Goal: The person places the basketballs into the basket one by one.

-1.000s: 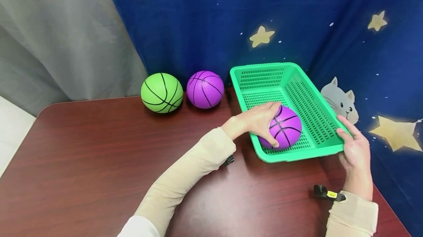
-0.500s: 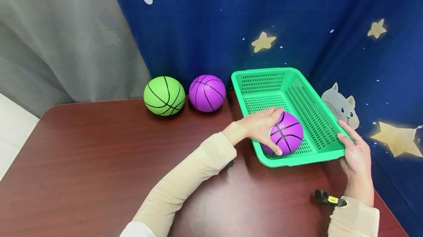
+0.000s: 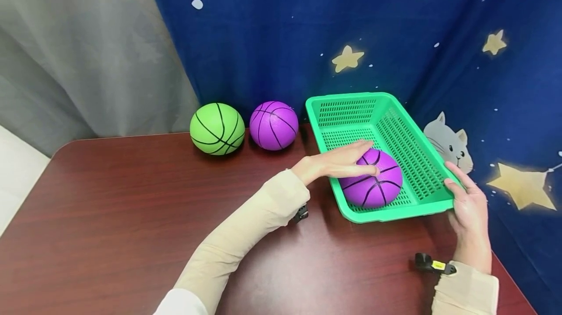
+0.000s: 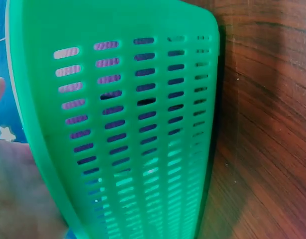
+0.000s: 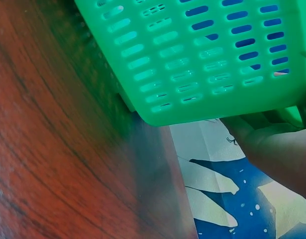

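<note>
In the head view a green plastic basket [image 3: 395, 215] stands at the right of the table, with a purple mini basketball [image 3: 375, 193] in its near left corner. My left hand [image 3: 335, 163] reaches over the basket's left rim and rests on top of this ball, fingers and thumb stretched out. At the near right corner my right hand [image 3: 470, 207] grips the rim, thumb and finger on the upper side, the other fingers hidden below. The left wrist view shows the slotted basket wall [image 4: 118, 25] with purple behind it. In the right wrist view part of the right hand [image 5: 277, 154] sits beneath the rim.
A green basketball [image 3: 217, 129] and a second purple basketball [image 3: 273, 126] stand side by side at the back edge of the brown table [image 3: 145, 207]. Close behind hang a blue star-patterned curtain [image 3: 263, 22] and a grey curtain [image 3: 88, 51].
My left thumb has lifted from the ball's near side to its top, and the hand has loosened its grip. The ball has turned slightly in the basket. The right hand keeps its hold on the rim.
</note>
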The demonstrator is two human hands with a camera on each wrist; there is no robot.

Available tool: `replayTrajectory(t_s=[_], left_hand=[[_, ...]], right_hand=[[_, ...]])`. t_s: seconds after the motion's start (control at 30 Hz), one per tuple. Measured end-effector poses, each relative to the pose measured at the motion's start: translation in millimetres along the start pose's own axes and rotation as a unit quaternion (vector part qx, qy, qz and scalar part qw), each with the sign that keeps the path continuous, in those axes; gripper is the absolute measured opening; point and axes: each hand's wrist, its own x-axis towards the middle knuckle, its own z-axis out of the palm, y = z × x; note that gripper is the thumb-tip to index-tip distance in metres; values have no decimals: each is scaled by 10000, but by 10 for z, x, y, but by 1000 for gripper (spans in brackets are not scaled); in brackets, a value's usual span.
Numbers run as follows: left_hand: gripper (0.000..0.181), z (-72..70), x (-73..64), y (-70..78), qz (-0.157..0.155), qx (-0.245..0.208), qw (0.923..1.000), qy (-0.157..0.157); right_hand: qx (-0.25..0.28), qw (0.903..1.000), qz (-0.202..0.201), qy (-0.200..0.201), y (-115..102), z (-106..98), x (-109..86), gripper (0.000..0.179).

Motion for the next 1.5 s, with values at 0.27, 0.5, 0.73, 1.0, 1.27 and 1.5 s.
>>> replayTrajectory(t_s=[0.27, 0.5, 0.73, 1.0, 1.27, 1.5], left_hand=[[81, -283, -198, -84, 249, 213, 9977, 598], [86, -688, -607, -385, 109, 959, 9884, 1173], [91, -1035, -1220, -806, -516, 1111, 9743, 1890], [120, -1152, -1867, -1351, -1297, 1640, 9497, 2332], [124, -1111, -2171, -1700, -1795, 1508, 9357, 2636], [127, -1086, -2275, -1825, -1947, 1543, 9225, 2953]], right_hand=[[-1, 10000, 7, -45, -18, 17, -6, 38], [-21, 9999, 72, -71, -15, 15, -38, 39], [26, 9999, 49, -134, -24, 0, -36, 38], [145, 9997, 94, -167, -28, 0, -36, 37], [121, 9998, 74, -154, -16, -15, -52, 39], [96, 9998, 131, -124, -27, 7, -47, 39]])
